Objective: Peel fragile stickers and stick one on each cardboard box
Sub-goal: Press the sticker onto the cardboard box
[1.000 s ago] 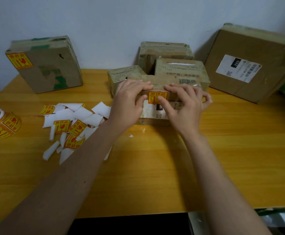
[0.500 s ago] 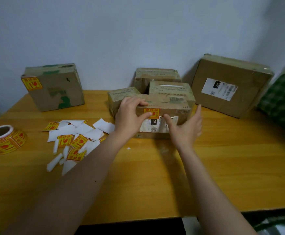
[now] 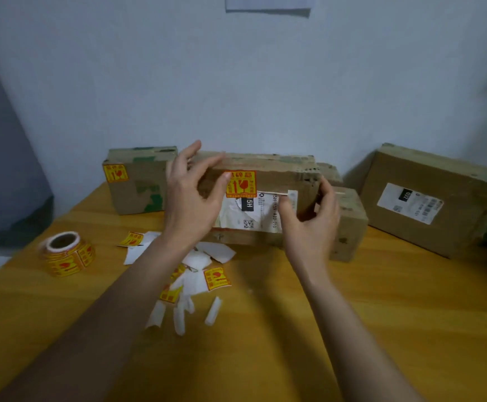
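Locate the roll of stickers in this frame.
In the head view the roll of stickers stands on the table at the far left, left of the scattered backing papers and in front of the left cardboard box.

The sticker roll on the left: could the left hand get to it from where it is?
Probably yes. The sticker roll stands in the open on the table, and the left hand holds nothing; nothing lies between them.
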